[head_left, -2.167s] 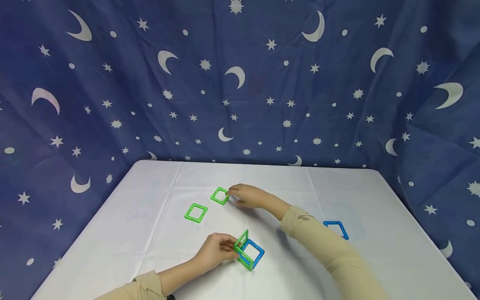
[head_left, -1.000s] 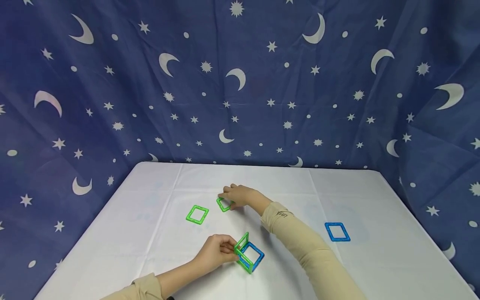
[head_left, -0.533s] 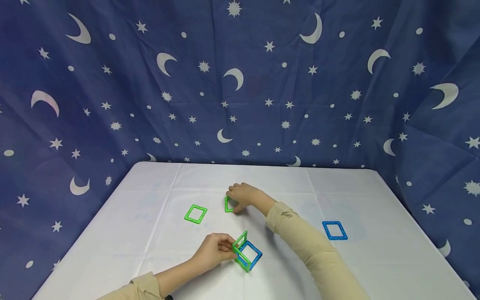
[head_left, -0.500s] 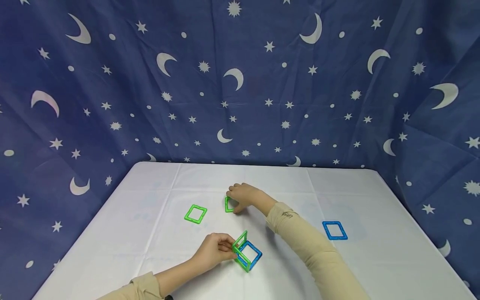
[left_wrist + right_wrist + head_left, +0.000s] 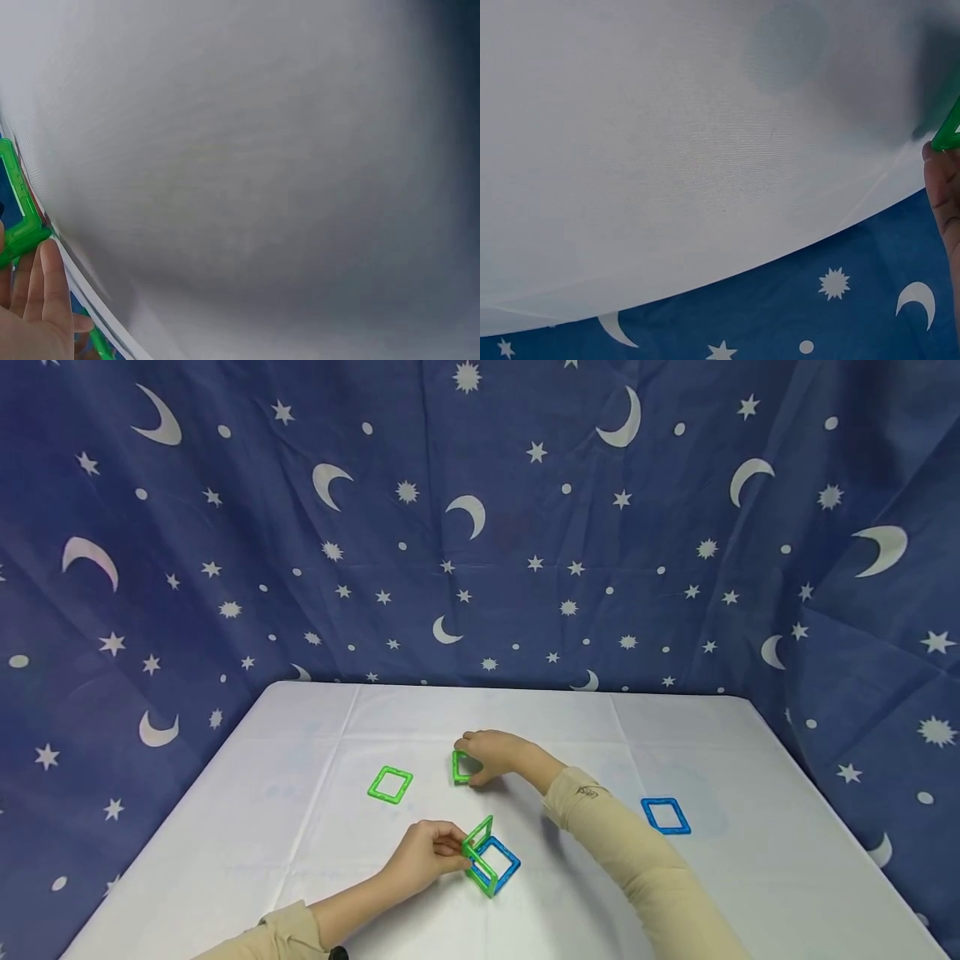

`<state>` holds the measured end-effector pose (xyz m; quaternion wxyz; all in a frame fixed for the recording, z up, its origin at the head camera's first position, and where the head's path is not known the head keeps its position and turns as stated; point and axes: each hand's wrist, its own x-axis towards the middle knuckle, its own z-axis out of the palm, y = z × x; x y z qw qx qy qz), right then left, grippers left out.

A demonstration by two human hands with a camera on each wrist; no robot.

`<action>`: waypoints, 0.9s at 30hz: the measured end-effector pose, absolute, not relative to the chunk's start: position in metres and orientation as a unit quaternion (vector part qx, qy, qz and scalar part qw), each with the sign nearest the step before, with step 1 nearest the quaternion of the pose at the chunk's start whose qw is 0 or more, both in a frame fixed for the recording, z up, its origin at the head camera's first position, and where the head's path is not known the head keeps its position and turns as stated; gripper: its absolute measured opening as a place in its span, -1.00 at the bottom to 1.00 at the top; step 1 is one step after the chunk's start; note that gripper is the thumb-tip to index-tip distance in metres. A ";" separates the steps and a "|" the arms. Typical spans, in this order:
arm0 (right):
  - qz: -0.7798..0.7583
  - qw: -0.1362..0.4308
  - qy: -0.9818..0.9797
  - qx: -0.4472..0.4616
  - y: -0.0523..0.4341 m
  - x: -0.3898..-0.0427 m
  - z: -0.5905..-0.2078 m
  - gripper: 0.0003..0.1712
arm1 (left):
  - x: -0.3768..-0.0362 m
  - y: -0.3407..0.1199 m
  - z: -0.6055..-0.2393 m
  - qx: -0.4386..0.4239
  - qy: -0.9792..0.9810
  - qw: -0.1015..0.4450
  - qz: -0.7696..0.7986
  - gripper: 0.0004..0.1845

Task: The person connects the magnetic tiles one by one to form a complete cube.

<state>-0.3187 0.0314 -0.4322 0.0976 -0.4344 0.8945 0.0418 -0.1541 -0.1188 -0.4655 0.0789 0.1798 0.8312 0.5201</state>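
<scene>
Left hand (image 5: 422, 857) pinches the near-left corner of the frame assembly (image 5: 489, 860): blue square flat on the counter (image 5: 300, 827), green squares standing up off its edges. Sits near centre of the counter, near side. Left wrist view shows fingertips (image 5: 49, 270) against a green bar, fingers curled round it.

Right hand (image 5: 498, 755) has fingers grasping a loose green square (image 5: 463, 766), tipped up on edge, mid counter, just beyond the assembly. Right wrist view only catches a green corner at the fingertip.

Handling, my read: thin hollow plastic frames, light, stiff, no flex. Smooth bars, so a bit slippery on the cloth; they slide rather than lift if pushed. The joints look like snap-together edges, so the standing pieces will likely fold or drop off if knocked sideways. Best hold: pinch one bar mid-length between thumb and fingertip, keep the assembly steadied at a corner as the left hand does now.

Versus 2.2 s ago: that green square lay flat, farther left, right hand only touching its corner. Now it's dragged nearer and stood on edge in the grip. Left hand and assembly unchanged.

Also there: another green square (image 5: 390, 784) flat at left, blue square (image 5: 665, 816) flat at right, well apart
</scene>
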 end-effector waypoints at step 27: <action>-0.076 0.083 0.907 -0.406 0.067 -0.296 -0.420 -0.24 | -0.161 -0.121 -0.463 0.165 0.836 0.052 0.521 -0.77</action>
